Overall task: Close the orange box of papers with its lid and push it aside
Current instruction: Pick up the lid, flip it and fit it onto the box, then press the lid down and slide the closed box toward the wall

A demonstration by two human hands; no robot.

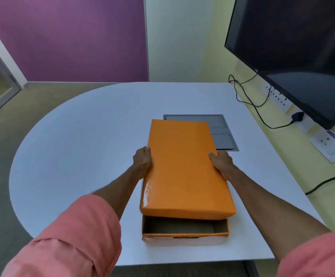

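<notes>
White and rounded at its far left, the desk (72, 146) fills the middle of a room with a purple wall behind and a dark monitor (294, 52) mounted at the right. An orange box (184, 234) sits at the near edge of the desk, directly in front of the person, its near end open and showing a bare cardboard interior; no papers are visible from this angle. Its orange lid (182, 168) is held above it, tilted and not yet seated, hiding the far part of the box. The left hand (142, 159) grips the lid's left long edge, fingers curled over the top. The right hand (221, 162) clamps the opposite edge the same way. The lid looks light, stiff and glossy, so probably a little slippery; holding both long sides suits it. The box, if full of papers, likely pushes best low on its walls.
</notes>
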